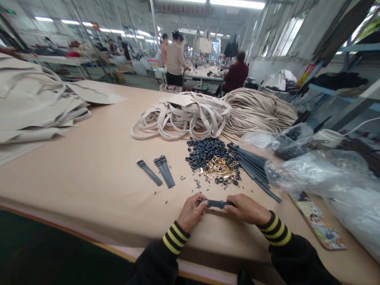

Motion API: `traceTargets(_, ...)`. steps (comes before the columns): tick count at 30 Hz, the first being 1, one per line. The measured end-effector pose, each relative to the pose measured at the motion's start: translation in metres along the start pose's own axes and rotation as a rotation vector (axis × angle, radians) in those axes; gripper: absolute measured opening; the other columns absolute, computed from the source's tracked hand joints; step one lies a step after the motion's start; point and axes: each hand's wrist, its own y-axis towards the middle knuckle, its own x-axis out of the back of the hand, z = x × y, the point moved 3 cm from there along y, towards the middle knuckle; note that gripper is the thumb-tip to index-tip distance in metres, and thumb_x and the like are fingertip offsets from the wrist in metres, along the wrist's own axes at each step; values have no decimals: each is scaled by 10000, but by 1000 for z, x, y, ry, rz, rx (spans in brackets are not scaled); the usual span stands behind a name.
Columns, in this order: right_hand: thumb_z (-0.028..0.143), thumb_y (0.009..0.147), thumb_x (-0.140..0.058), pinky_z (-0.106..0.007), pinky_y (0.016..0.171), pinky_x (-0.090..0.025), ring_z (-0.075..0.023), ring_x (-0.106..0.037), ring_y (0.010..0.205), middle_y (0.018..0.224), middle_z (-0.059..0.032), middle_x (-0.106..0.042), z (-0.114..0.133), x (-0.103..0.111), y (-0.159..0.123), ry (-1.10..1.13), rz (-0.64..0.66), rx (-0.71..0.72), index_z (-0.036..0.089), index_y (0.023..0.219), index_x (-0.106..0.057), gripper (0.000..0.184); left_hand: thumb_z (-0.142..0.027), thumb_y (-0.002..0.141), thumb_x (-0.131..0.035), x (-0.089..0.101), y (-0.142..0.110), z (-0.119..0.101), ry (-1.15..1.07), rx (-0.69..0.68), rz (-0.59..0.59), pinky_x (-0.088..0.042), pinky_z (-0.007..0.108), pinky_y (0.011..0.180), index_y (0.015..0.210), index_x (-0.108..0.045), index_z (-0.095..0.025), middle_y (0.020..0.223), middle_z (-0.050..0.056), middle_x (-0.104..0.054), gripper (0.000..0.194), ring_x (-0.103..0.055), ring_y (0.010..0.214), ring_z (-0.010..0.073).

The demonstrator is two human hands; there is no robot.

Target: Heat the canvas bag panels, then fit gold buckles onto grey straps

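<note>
A dark grey buckle strap (216,204) is stretched between my two hands, just above the front of the table. My left hand (192,210) pinches its left end, where a bit of gold metal shows at the fingers. Around the right end, my right hand (247,208) is closed. Beyond them lie a heap of dark strap loops (206,152) and a pile of gold buckles (221,167). Several flat dark straps (252,166) fan out to the right. On the left rest straps fitted with buckles, one alone (149,173) and others together (165,171).
Bundled beige straps (190,114) and long beige strips (258,109) lie at the back. Beige sheets (32,103) are stacked at left. Clear plastic bags (320,170) and a phone in a cartoon case (320,221) sit at right. Several people are in the background.
</note>
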Motion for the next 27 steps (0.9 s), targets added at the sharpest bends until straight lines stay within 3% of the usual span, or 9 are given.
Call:
traceTargets(3, 204, 789, -441, -204, 490, -350, -115, -531, 491, 553, -12, -609, 7, -13, 1, 140, 143, 30, 176, 604, -557, 221, -328, 747, -507, -3, -2, -3, 76, -48, 5, -304, 167, 383, 762, -524, -143, 448, -64, -437, 186, -369, 358, 54)
traceTargets(8, 172, 827, -336, -194, 462, -382, -104, -545, 447, 549, -2, -608, 19, -35, 11, 337, 262, 23, 169, 649, -508, 247, -289, 749, -497, -5, -3, -5, 162, -90, 26, -332, 177, 422, 748, -533, -151, 480, -46, -469, 142, -415, 403, 67)
traceTargets(15, 207, 843, -371, -223, 559, -364, -110, -486, 533, 551, 13, -519, 18, -34, 10, 314, 92, 138, 162, 602, -489, 273, -280, 778, -454, -5, -4, -4, 173, -107, 64, -328, 158, 398, 762, -489, -158, 446, -70, -440, 127, -408, 356, 56)
traceTargets(20, 291, 859, -377, -202, 485, -310, -88, -405, 473, 500, 40, -442, 15, -40, 10, 437, 109, 107, 161, 570, -464, 329, -249, 786, -433, -7, -4, -4, 177, -97, 107, -315, 136, 369, 766, -473, -161, 426, -76, -431, 99, -406, 334, 48)
traceTargets(27, 335, 868, -364, -185, 466, -313, -74, -408, 457, 507, 37, -468, 13, -45, 19, 491, 200, 152, 143, 617, -505, 346, -345, 841, -350, -7, -5, 3, 22, -35, 215, -257, 110, 280, 846, -391, -176, 537, -55, -514, 173, -413, 297, 37)
